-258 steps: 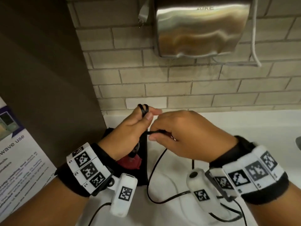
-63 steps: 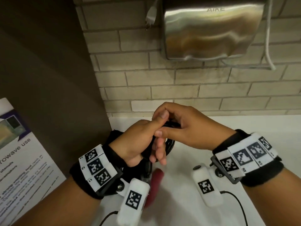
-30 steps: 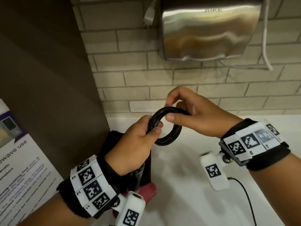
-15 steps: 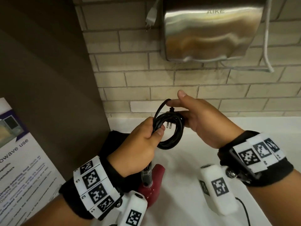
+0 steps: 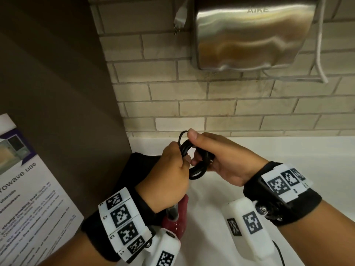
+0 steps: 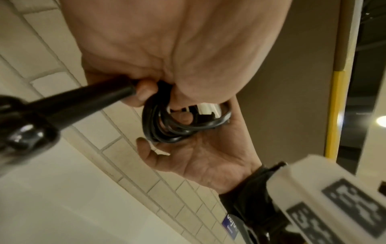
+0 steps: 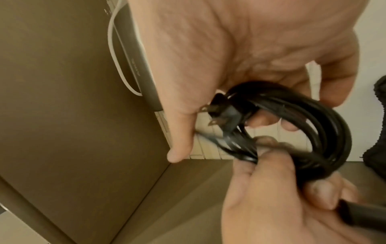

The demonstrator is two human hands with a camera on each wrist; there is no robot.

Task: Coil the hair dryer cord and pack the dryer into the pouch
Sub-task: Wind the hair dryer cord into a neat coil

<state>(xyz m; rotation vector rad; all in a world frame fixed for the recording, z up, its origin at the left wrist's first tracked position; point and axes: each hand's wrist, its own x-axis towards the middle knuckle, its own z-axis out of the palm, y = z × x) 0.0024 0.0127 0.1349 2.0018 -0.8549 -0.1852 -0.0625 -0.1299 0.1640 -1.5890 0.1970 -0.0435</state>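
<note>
My right wrist view shows the plug point(image 7: 224, 113) tucked inside the coiled cord point(image 7: 325, 125), hidden from my head view. My left hand point(image 5: 169, 177) pinches one side of the cord; my right hand point(image 5: 221, 160) curls round the other. The dryer point(image 5: 176, 217) hangs below my left hand, over the counter point(image 5: 288, 150).
</note>
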